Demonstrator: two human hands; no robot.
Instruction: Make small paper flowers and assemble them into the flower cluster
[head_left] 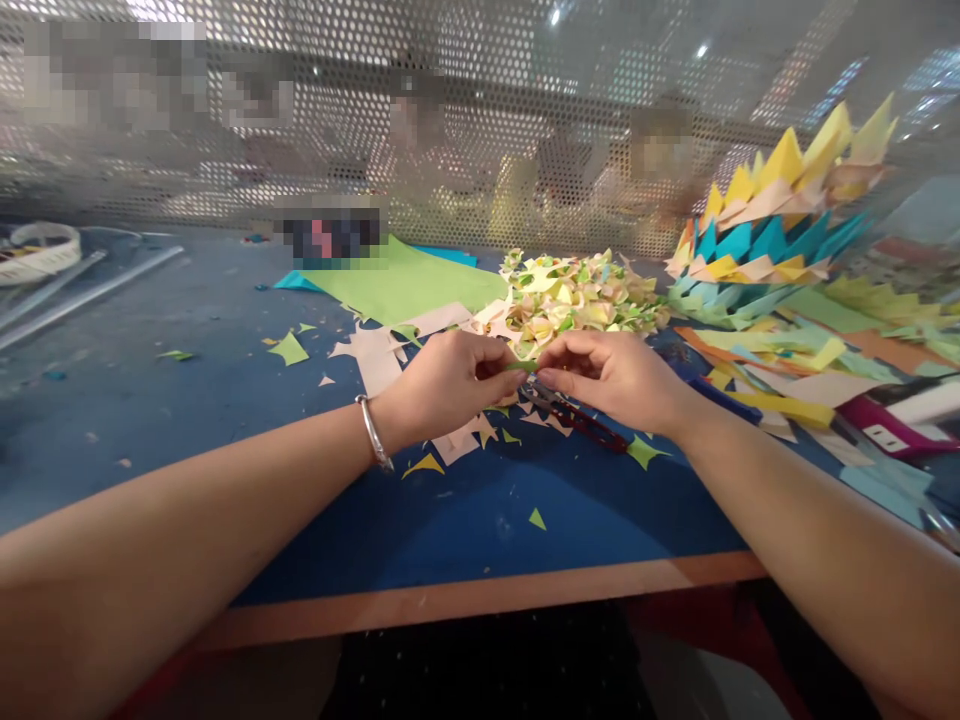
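Observation:
Between the fingertips of both hands is a small piece of green paper (523, 366), mostly covered by the fingers. My left hand (450, 385) pinches its left side, and a silver bangle (373, 432) circles that wrist. On the other side my right hand (611, 375) pinches the paper's right end. Just beneath the hands, a tool with a dark red handle (596, 428) and a metal tip lies on the blue tabletop (465, 530). Right behind my fingers rises a heap of small folded paper pieces (585, 295) in yellow, pink and green.
A large green sheet (412, 280) lies at the back over blue paper. Stacked, pointed paper rings (780, 230) stand at the right, beside loose paper strips (780, 400) and a magenta object (877, 430). Paper scraps are scattered around. A perforated metal screen (480, 150) closes off the back.

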